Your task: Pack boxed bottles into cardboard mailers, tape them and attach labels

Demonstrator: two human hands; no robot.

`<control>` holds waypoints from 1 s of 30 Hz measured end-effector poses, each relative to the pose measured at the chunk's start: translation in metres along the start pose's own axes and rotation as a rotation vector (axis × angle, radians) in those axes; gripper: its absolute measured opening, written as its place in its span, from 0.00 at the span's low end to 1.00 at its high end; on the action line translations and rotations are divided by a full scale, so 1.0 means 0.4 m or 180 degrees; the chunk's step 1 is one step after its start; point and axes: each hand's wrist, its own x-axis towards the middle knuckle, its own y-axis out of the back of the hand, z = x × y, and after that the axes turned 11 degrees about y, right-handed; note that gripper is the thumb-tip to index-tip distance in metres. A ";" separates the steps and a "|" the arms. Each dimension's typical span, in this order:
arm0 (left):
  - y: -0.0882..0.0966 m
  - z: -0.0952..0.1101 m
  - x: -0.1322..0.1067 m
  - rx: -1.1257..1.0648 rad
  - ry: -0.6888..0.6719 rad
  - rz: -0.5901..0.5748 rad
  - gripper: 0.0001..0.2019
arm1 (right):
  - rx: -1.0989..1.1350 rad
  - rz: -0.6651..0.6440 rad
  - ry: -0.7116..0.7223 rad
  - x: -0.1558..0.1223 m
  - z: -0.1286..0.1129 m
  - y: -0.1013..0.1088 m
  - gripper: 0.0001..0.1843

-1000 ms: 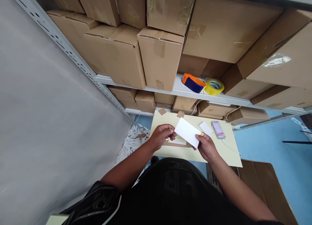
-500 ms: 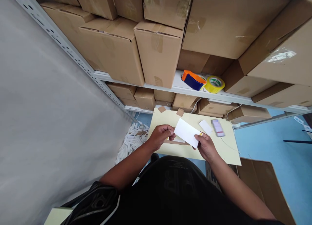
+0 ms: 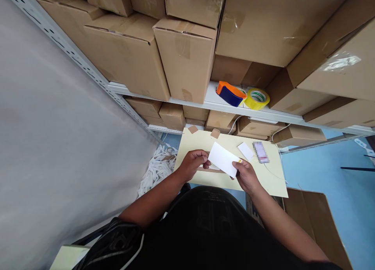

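Both hands hold a white rectangular card (image 3: 223, 163) above a pale yellow work surface (image 3: 272, 182). My left hand (image 3: 191, 164) pinches its left end with curled fingers. My right hand (image 3: 246, 175) grips its right end, where a small yellow tab shows. Under the card lies a brown flat piece (image 3: 211, 170) with another white slip on it. A smaller white card (image 3: 245, 151) and a blurred small rectangular object (image 3: 260, 152) lie on the surface to the right.
Metal shelving (image 3: 222, 106) holds many taped cardboard boxes (image 3: 184, 55), an orange-and-blue tape dispenser (image 3: 229, 93) and a yellow tape roll (image 3: 257, 98). A heap of white strips (image 3: 156, 169) lies on the blue floor at left. A cardboard sheet (image 3: 319, 219) is at right. A grey wall (image 3: 58, 153) fills the left.
The hands and card keep the same hold; the view has shifted slightly, so everything sits a little lower-left in the picture.
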 end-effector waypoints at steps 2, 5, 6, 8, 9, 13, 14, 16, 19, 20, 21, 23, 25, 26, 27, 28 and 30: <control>-0.001 0.000 0.000 -0.0006 -0.0013 -0.0010 0.08 | -0.0039 0.0010 0.0019 0.002 0.002 0.004 0.16; -0.001 -0.003 0.003 0.0031 -0.0045 0.0005 0.08 | -0.0138 0.0006 0.0030 0.005 0.009 0.010 0.16; -0.001 -0.003 0.005 0.0032 -0.0047 -0.0001 0.08 | -0.0186 -0.0001 0.0047 0.007 0.012 0.014 0.16; 0.000 0.001 0.011 0.0021 -0.0031 -0.0045 0.11 | -0.0312 -0.0025 0.0132 0.010 0.018 0.022 0.16; 0.002 0.005 0.014 0.0040 -0.0031 -0.0066 0.14 | -0.0381 -0.0048 0.0194 0.011 0.020 0.027 0.16; 0.005 0.034 0.020 0.0431 -0.0093 0.0054 0.17 | -0.0557 -0.0195 0.0364 0.017 0.006 0.038 0.15; 0.004 0.042 0.019 0.0557 -0.0139 0.0119 0.16 | -0.0526 -0.0214 0.0392 0.017 -0.004 0.037 0.15; -0.002 0.054 0.018 0.0680 -0.0278 0.0289 0.15 | -0.0296 -0.0268 0.0467 0.016 -0.028 0.026 0.17; -0.024 0.056 0.019 0.0378 -0.0479 0.0633 0.16 | 0.0281 -0.0515 0.0629 0.004 -0.057 -0.010 0.32; -0.035 0.053 0.019 0.0201 -0.0513 0.0704 0.16 | 0.0405 -0.0650 0.0692 -0.002 -0.060 -0.027 0.37; -0.047 0.050 0.018 0.0039 -0.0541 0.0732 0.16 | 0.0449 -0.0769 0.0760 -0.008 -0.060 -0.046 0.40; -0.073 0.043 0.013 -0.0117 -0.0581 0.0665 0.15 | 0.0325 -0.0825 0.0908 -0.018 -0.053 -0.090 0.38; -0.098 0.042 0.002 -0.0061 -0.0611 0.0529 0.15 | 0.0128 -0.0530 0.1030 -0.021 -0.047 -0.135 0.29; -0.107 0.044 -0.005 0.0003 -0.0617 0.0463 0.15 | 0.0082 -0.0296 0.1085 -0.019 -0.049 -0.155 0.24; -0.114 0.047 -0.012 0.0068 -0.0610 0.0389 0.14 | 0.0079 -0.0087 0.1126 -0.016 -0.055 -0.172 0.20; -0.118 0.052 -0.019 0.0113 -0.0600 0.0306 0.14 | 0.0109 0.0045 0.1139 -0.013 -0.065 -0.186 0.18; -0.118 0.063 -0.030 0.0138 -0.0575 0.0120 0.12 | 0.0204 0.0064 0.1103 -0.008 -0.092 -0.201 0.15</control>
